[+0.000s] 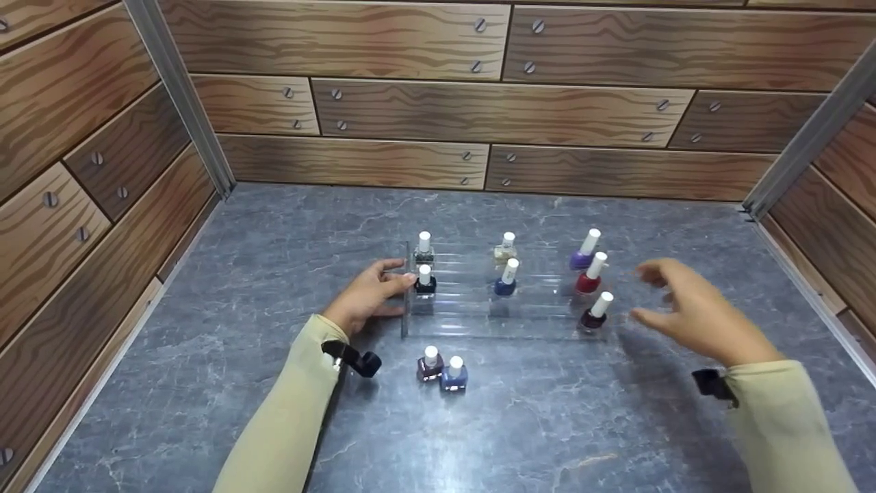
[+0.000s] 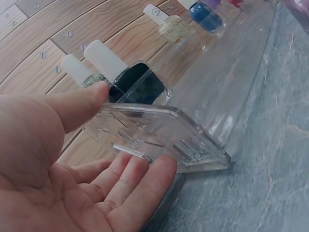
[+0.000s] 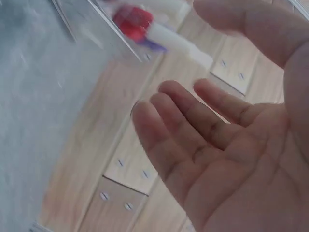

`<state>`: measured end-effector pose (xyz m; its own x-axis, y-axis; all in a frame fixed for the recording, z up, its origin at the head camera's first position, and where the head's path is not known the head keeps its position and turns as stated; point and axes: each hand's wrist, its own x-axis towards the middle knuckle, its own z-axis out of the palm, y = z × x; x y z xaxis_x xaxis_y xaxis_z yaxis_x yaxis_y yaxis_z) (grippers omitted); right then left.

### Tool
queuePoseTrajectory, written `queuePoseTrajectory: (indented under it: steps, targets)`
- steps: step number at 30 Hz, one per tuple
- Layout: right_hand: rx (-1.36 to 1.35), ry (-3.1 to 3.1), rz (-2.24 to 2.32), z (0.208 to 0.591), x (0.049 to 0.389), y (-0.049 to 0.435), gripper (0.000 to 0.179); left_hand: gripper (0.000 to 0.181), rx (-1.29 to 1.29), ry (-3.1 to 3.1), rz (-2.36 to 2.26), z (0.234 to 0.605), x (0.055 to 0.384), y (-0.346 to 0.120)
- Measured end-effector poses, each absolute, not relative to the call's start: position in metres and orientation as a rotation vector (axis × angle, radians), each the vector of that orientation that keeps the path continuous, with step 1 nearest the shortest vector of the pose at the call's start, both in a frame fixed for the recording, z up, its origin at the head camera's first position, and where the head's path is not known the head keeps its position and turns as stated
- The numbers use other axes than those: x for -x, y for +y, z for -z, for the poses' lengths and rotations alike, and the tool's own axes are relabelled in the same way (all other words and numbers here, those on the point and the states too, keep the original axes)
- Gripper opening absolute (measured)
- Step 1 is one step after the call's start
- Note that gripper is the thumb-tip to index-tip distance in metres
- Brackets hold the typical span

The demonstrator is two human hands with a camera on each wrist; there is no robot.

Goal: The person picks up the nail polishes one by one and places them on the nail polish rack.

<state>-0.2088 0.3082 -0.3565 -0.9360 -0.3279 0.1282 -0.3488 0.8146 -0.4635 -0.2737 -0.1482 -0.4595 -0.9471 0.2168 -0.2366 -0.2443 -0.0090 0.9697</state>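
A clear stepped display rack (image 1: 452,327) holds several white-capped nail polish bottles. My left hand (image 1: 369,291) is at its left end, fingers laid against the side panel (image 2: 159,130) and thumb at the upper edge beside a black nail polish (image 2: 140,84). Behind that one stands a glittery nail polish (image 1: 424,255). My right hand (image 1: 705,311) hovers off the rack's right end, palm facing it, holding nothing. Closest to it are a dark maroon nail polish (image 1: 593,319), a red nail polish (image 1: 588,282) and a purple nail polish (image 1: 582,260), one per step.
Mid-rack stand a pale glitter nail polish (image 1: 505,254) and a blue nail polish (image 1: 505,286). In front of the rack, a dark purple nail polish (image 1: 430,370) and a periwinkle nail polish (image 1: 454,378) stand side by side on the grey marbled table (image 1: 534,438). Wood-patterned walls (image 1: 404,109) enclose it.
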Motion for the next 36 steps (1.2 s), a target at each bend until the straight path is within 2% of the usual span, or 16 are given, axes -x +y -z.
queuePoseTrajectory:
  steps: [5, 11, 20, 31, 36]
  targets:
    - [-0.527, -2.706, -0.787, 0.35, 0.208, 0.295, 0.044, 0.063, 0.051, 1.954, -2.027, 0.461, 0.274, -0.15]
    - [-0.576, -2.369, -0.989, 0.352, 0.205, 0.258, 0.029, 0.057, 0.042, 1.938, -2.028, 0.461, 0.276, -0.149]
    - [-0.782, -2.271, -1.199, 0.354, 0.207, 0.203, 0.023, 0.054, 0.038, 1.954, -2.002, 0.466, 0.273, -0.148]
    - [-0.923, -2.435, -1.152, 0.373, 0.213, 0.191, 0.013, 0.053, 0.026, 1.96, -1.986, 0.464, 0.274, -0.149]
    - [-0.973, -2.557, -1.118, 0.383, 0.213, 0.18, 0.014, 0.056, 0.021, 1.963, -1.987, 0.462, 0.274, -0.15]
